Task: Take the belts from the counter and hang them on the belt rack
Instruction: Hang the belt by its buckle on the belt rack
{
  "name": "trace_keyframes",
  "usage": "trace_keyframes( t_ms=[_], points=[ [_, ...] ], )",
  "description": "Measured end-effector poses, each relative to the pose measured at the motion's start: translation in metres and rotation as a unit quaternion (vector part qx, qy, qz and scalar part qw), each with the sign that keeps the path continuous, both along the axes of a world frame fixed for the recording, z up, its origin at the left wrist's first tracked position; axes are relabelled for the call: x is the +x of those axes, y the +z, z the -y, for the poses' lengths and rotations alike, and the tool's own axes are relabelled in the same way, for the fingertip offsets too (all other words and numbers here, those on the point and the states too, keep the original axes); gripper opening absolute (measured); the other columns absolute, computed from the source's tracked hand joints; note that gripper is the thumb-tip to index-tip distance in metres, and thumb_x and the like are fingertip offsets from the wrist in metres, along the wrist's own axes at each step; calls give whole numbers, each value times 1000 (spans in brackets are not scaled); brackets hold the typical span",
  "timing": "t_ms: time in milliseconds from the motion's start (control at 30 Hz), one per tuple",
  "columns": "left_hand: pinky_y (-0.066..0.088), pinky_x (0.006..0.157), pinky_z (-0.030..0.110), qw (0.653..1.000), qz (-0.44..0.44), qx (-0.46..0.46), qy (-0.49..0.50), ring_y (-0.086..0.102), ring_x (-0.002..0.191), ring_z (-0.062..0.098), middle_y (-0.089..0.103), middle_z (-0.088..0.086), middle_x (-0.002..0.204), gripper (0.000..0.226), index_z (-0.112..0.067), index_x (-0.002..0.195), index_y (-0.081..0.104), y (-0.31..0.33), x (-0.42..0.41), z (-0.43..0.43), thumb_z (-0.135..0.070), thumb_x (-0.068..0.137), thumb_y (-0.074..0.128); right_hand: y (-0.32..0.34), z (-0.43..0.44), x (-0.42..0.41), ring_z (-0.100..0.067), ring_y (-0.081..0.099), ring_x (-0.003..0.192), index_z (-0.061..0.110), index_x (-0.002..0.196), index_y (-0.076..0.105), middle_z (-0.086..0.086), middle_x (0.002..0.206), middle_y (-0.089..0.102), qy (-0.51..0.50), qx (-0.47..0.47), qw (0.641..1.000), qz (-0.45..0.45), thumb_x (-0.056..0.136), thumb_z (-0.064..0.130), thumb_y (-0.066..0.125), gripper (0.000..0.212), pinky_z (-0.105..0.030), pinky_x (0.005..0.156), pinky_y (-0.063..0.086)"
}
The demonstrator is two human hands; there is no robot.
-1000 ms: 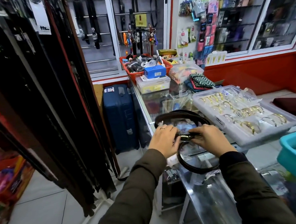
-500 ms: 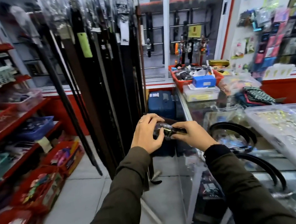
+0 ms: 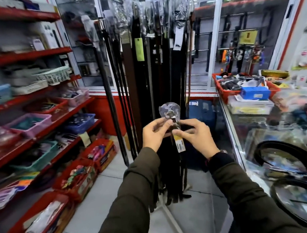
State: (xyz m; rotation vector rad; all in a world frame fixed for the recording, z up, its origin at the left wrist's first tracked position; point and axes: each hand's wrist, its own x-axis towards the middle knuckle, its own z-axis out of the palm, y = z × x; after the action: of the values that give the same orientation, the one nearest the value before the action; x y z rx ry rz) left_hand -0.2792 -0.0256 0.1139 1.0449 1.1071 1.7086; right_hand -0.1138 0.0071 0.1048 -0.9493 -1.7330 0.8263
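Both hands, left hand (image 3: pixel 155 133) and right hand (image 3: pixel 194 138), pinch the belt's plastic-wrapped buckle (image 3: pixel 169 113) just before the belt rack (image 3: pixel 154 60); strap hangs straight down, hooks well above.

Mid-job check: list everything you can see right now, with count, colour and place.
belt rack: one, many dark hanging belts, centre.
held belt: one, plastic-wrapped buckle, yellow tag, before the rack.
counter: one, glass, right.
coiled belts: at least two, black, on the counter.
red basket: one, counter's far end.
blue box: one, by the basket.
shelves: red, left, holding baskets.
left hand: pinching the belt.
right hand: pinching the belt.
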Motion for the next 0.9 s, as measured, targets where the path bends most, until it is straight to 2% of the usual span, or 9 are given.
trace_keyframes(
  t_ms=[67,133,233,300,433,667,800,900],
  points=[
    [63,67,26,1000,18,12,16,74,84,7,75,1,92,22,-3,112,70,12,-12,0,-8,91,73,3,0,-7,-9,77,94,20,116,77,2,116,75,22,2,999,-39,75,33,87,45,-24,88,60],
    [64,67,30,999,26,26,20,75,86,7,76,-5,88,15,-12,104,73,26,-25,0,-12,89,76,12,0,-18,-14,78,99,16,113,79,-2,106,81,62,-9,996,-58,78,24,86,36,-32,94,61],
    [64,66,30,998,7,54,11,75,91,3,80,-8,86,10,-22,96,78,48,-40,3,-17,87,79,31,-4,-37,-17,79,95,15,104,82,-3,95,83,79,-5,992,-97,81,18,83,23,-33,91,62],
    [63,67,29,997,1,74,17,76,93,6,81,-6,89,10,-26,92,80,63,-49,5,-20,84,82,44,-6,-50,-20,79,95,18,102,81,-4,95,83,90,-19,988,-120,83,17,81,19,-35,85,65],
    [63,70,28,995,-4,89,37,78,94,18,82,3,93,9,-25,92,81,80,-71,8,-21,84,82,63,-7,-81,-19,79,98,15,108,81,-5,101,82,112,-28,983,-144,85,23,81,25,-37,80,65],
    [61,77,22,993,18,114,15,78,95,13,82,0,94,15,-19,103,76,112,-100,9,-13,89,75,107,-15,-116,-17,79,96,14,107,81,-3,99,83,151,-4,970,-188,84,22,81,24,-31,76,65],
    [61,71,21,990,-1,134,32,78,86,9,82,-1,89,20,-15,111,75,150,-111,5,-15,91,74,143,-23,-135,-20,79,96,16,103,82,-5,97,83,175,10,961,-215,84,20,82,20,-31,75,65],
    [62,68,21,986,-9,153,66,77,80,8,81,-2,84,17,-14,107,77,179,-118,0,-18,90,75,173,-25,-148,-21,80,95,14,100,83,-7,95,83,179,27,955,-237,82,19,84,19,-32,75,65]
  ],
)
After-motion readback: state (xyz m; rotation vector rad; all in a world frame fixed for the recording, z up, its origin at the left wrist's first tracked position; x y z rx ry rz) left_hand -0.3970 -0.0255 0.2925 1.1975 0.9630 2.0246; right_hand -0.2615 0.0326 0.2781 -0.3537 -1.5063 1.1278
